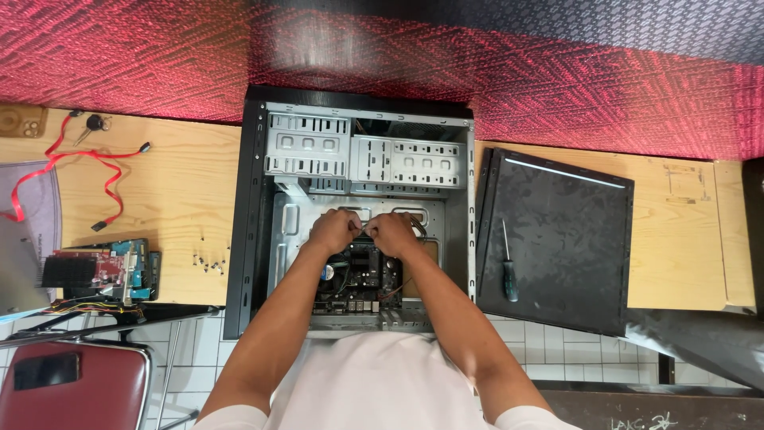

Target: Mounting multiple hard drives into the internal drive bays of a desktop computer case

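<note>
Bare forearms reach forward from the bottom edge into an open computer case (255, 239) lying on its side on the wooden bench (183, 191). Both wrists bend down, and the two fists meet just above the motherboard (358, 275) in the case's lower half. The left hand (333, 231) is curled tight, knuckles up, and the right hand (395, 233) is curled the same way just beside it. Between them runs a thin, pale cable (368, 226), pinched in the narrow grip of each hand; how much of it lies inside the fists cannot be told. The cable shows only as a short light strand bridging the thumbs, over the grey metal tray of the case.

At the far left of the bench lies a red cable (60, 163) in loose loops, with a graphics card (99, 271) nearer the front edge and a scatter of small screws (208, 263) just beside the case. Inside the case, metal drive bays (362, 155) sit beyond the hands. To the right rests the black side panel (557, 243), and on it a screwdriver (508, 267) with a dark handle, well apart from the right hand. A red chair (76, 382) stands at the lower left.
</note>
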